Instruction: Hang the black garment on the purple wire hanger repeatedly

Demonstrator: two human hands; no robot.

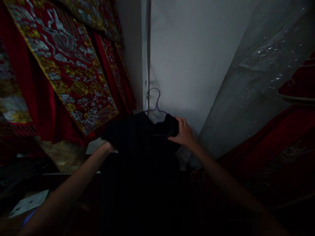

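Observation:
A black short-sleeved garment [145, 154] hangs on a thin purple hanger [157, 104], whose hook is up against the wall corner. My right hand [182, 132] grips the garment at its right shoulder, thumb in front and fingers over the top. On the other side my left hand [108, 146] reaches in at the left sleeve; its fingers are hidden by the dark cloth, and only the wrist and a bit of the hand show. The lower part of the garment fades into darkness.
Red embroidered robes [81, 72] with gold and silver patterns hang at the left. A sheer sparkling cloth [261, 65] and red fabric [275, 141] hang at the right. A white card [29, 203] lies at lower left. A pale wall [192, 49] stands behind.

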